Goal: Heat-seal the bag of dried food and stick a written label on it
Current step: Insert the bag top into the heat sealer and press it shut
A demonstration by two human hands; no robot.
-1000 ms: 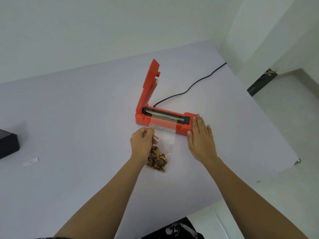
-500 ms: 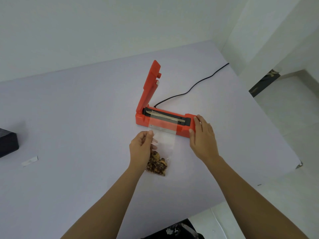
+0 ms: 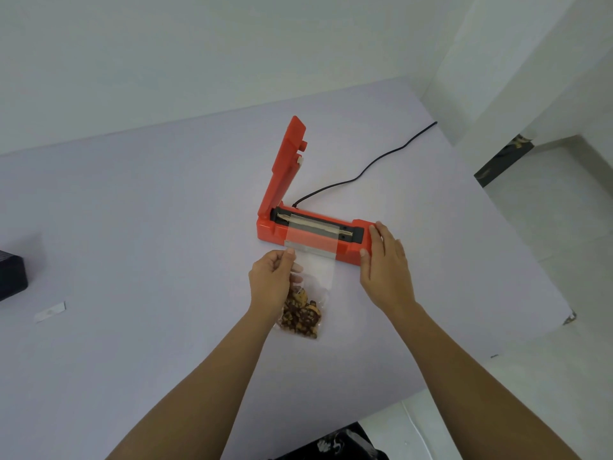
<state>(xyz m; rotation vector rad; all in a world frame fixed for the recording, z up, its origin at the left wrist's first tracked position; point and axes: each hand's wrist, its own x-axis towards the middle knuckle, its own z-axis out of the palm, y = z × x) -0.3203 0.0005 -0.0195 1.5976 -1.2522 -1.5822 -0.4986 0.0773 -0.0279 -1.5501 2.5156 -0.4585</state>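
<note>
An orange heat sealer (image 3: 269,230) stands on the table with its lid (image 3: 287,164) raised upright at the left end. A clear plastic bag (image 3: 319,270) holds brown dried food (image 3: 301,316) at its near end. Its open mouth lies across the sealer's heating strip (image 3: 318,224). My left hand (image 3: 271,282) pinches the bag's left edge just in front of the sealer. My right hand (image 3: 384,266) rests flat against the sealer's right end, thumb on its front face.
A black power cord (image 3: 361,172) runs from the sealer to the table's far right edge. A small white label strip (image 3: 50,312) lies at the left, near a black box (image 3: 11,277). The table's right edge drops to a white floor.
The bag's mouth has slid farther over the sealer's strip. My right hand has shifted a little along the sealer's right end.
</note>
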